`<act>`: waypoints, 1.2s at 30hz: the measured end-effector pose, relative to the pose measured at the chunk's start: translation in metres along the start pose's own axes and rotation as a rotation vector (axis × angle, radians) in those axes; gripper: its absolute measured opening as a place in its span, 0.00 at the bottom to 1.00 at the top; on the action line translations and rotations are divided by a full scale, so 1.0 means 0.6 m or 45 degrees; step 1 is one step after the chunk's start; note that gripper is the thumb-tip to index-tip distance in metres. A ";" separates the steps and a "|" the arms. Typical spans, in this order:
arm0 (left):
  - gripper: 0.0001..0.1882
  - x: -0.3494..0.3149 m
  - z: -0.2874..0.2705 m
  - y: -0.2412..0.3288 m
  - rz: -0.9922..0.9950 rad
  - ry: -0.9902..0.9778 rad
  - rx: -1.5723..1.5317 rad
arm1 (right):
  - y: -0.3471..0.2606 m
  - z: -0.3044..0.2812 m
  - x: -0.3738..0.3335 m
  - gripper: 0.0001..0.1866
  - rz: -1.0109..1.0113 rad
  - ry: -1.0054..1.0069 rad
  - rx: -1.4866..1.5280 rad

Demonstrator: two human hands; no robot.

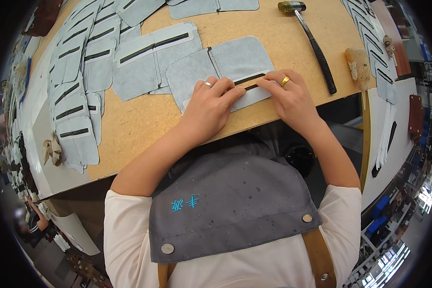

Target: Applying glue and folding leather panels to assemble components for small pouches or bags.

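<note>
A soft grey panel [242, 55] with rounded corners lies at the table's front edge, a dark seam running up its middle. Along its near side is a pale strip framing a black zipper [250, 79]. My left hand [210, 106] rests on the panel's near left part, thumb and fingers pinched at the zipper. From the right, my right hand [293, 96] presses closed fingertips on the zipper's other end, close to the left thumb. The fingers hide part of the zipper. Another grey panel [177, 53] with a black zipper lies just left of this one.
Overlapping rows of similar zippered panels [72, 62] cover the table's left side. A hammer [312, 41] with a black handle lies right of my hands, beside a yellowish translucent block [358, 67]. More slotted grey pieces [369, 38] hang over the right edge. Crumpled brown paper [52, 150] sits at left.
</note>
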State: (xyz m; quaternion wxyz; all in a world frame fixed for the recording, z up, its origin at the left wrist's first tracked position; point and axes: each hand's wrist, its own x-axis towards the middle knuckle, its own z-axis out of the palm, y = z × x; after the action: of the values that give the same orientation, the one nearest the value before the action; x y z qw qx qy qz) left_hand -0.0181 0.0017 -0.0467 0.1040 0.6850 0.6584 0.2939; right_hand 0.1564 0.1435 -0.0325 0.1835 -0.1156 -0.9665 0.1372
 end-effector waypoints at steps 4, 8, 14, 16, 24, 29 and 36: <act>0.11 -0.006 -0.014 0.006 -0.151 0.076 -0.107 | -0.040 0.024 0.022 0.11 0.147 -0.038 0.482; 0.10 -0.022 -0.027 0.000 -0.242 0.021 -0.143 | -0.042 0.033 0.032 0.10 0.106 -0.087 0.359; 0.10 -0.028 -0.027 -0.004 -0.268 0.033 -0.225 | -0.037 0.038 0.044 0.10 0.159 -0.200 0.548; 0.11 -0.030 -0.028 -0.005 -0.283 0.039 -0.240 | -0.038 0.037 0.045 0.09 0.191 -0.195 0.581; 0.11 -0.035 -0.023 -0.011 -0.212 0.054 -0.175 | -0.041 0.037 0.040 0.06 0.092 -0.129 0.471; 0.15 -0.042 -0.020 -0.010 -0.100 0.030 0.043 | -0.048 0.040 0.034 0.07 -0.024 -0.083 0.289; 0.20 -0.043 -0.017 -0.015 -0.046 0.049 0.064 | -0.041 0.036 0.029 0.09 0.065 -0.066 0.346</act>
State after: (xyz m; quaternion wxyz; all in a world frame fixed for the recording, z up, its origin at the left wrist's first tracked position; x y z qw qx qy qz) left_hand -0.0300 -0.0250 -0.0501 0.0793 0.6696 0.6799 0.2883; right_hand 0.1279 0.1203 -0.0383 0.1687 -0.1105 -0.9402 0.2745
